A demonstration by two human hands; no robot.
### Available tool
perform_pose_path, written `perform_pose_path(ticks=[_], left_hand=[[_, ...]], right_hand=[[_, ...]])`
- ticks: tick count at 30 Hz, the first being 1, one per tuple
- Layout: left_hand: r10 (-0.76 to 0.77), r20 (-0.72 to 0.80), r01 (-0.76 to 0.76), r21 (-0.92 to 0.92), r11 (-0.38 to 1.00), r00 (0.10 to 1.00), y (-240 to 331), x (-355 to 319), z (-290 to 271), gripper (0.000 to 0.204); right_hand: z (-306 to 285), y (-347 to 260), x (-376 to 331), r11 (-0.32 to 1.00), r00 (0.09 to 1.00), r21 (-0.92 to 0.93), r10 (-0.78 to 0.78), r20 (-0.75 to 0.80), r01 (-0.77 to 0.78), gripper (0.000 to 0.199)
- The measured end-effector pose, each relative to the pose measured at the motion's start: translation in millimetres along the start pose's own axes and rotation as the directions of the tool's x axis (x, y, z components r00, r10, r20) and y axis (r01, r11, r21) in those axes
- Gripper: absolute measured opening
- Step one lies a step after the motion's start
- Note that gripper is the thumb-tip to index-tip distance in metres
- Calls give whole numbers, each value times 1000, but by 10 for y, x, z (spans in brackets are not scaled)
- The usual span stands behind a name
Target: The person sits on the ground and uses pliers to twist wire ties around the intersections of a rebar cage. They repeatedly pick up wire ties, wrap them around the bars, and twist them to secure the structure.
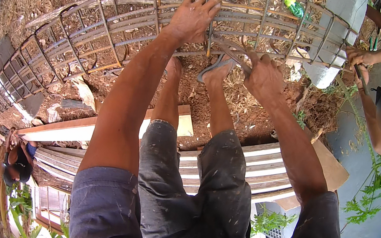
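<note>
A long cage of steel rebar (pixel 103 12) stretches across in front of me, made of lengthwise rods with square stirrups around them. My left hand (pixel 193 18) is closed around a stirrup (pixel 209 42) near the middle of the cage, its fingers over the upper rods. In my right hand (pixel 265 77) are pincers (pixel 239 61), their handles running into my palm. The pincers' head points left, close to the lower rod beside that same stirrup. Whether the jaws grip a tie wire cannot be made out.
A pale block (pixel 332 36) supports the cage's right end, another block (pixel 1 61) its left. A person's hand (pixel 361 56) works at the right end. Behind my feet lie a wooden board (pixel 67 127) and stacked slats (pixel 266 166). Another person (pixel 21 161) is at lower left.
</note>
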State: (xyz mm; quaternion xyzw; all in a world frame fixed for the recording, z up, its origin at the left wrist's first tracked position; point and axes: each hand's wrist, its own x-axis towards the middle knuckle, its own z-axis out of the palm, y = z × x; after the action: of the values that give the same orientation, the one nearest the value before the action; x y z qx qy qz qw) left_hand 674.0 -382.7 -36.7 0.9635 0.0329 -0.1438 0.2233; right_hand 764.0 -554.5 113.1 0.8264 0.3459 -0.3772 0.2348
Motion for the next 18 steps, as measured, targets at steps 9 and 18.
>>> perform_pose_path(ticks=[9, 18], left_hand=[[2, -3, -2, 16, 1000, 1000, 33, -22, 11, 85], [-6, -3, 6, 14, 1000, 1000, 5, -17, -4, 88]], right_hand=[[16, 17, -32, 998, 1000, 67, 10, -3, -10, 48], [-53, -16, 51, 518, 776, 701, -105, 622, -491, 31]])
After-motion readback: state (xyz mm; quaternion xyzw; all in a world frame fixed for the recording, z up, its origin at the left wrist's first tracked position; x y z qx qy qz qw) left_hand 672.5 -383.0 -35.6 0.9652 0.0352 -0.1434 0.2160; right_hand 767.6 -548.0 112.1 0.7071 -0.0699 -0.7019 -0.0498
